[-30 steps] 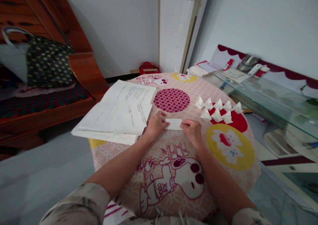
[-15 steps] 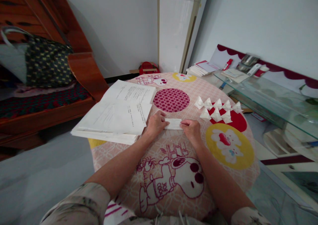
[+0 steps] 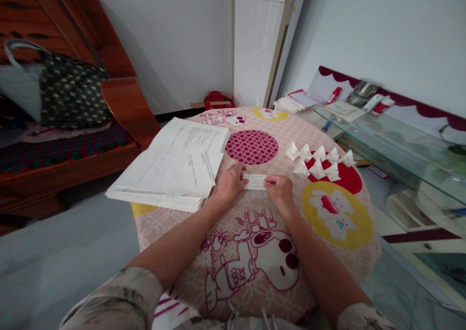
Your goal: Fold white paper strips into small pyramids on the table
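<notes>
- White, narrow rectangle of paper (image 3: 255, 182) lies just right of my landmark, the thick open book of white printed pages (image 3: 163, 170), stretched between my two hands; thin lines run along it, and I cannot tell whether they are creases or print.
- Left hand (image 3: 230, 183): nearest the book, its fingers curled nearly closed over the paper's left end, which they partly hide.
- Right hand (image 3: 281, 190): farther right of the book, thumb and forefinger pinched together on the paper's right end, the other fingers tucked in.
- Just now my left fingers have crept slightly toward my right hand, so a little less paper shows between them; the right hand has barely moved.
- I judge this a small adjustment of grip, with the same piece in work.
- Well right of the book, two rows of small white pointed folded-paper pieces (image 3: 317, 169) stand unchanged on the pink patterned round tablecloth (image 3: 291, 126).
</notes>
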`<state>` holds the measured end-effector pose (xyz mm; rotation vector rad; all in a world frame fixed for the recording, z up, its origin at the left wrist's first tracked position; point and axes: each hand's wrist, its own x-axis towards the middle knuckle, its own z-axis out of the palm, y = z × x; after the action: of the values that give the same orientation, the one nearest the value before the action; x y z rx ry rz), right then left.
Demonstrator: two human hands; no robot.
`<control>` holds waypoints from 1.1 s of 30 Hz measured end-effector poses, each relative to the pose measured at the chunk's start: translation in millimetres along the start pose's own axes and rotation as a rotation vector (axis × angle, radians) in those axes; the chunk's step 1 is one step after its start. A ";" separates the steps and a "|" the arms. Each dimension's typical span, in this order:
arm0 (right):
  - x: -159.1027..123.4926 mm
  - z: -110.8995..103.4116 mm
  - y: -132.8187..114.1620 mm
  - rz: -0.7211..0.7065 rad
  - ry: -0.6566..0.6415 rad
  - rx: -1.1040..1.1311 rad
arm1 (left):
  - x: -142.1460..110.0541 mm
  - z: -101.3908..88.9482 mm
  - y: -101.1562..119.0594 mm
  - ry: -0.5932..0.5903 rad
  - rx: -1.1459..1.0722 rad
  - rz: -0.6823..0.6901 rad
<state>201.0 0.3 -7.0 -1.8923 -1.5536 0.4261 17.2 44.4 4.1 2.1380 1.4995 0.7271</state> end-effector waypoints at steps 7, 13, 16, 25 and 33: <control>0.7 -0.5 -1.1 0.005 -0.012 -0.025 | 6.4 11.2 -9.4 -0.054 -0.001 0.288; 0.5 -1.1 -0.9 -0.003 -0.016 -0.019 | 1.1 5.6 -7.9 -0.175 0.093 0.371; 1.2 -0.3 -0.2 0.011 -0.021 -0.018 | -4.2 -2.9 -8.9 -0.250 0.167 0.499; 3.5 -3.6 0.9 0.025 -0.030 0.050 | -11.0 -8.9 -9.5 -0.352 0.274 0.653; -2.0 -10.6 -1.2 -0.016 -0.088 0.166 | -14.5 -5.5 -5.4 -0.352 0.344 0.667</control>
<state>206.1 -4.4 1.3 -1.7537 -1.5386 0.6183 5.8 32.7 2.5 2.8838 0.7568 0.2603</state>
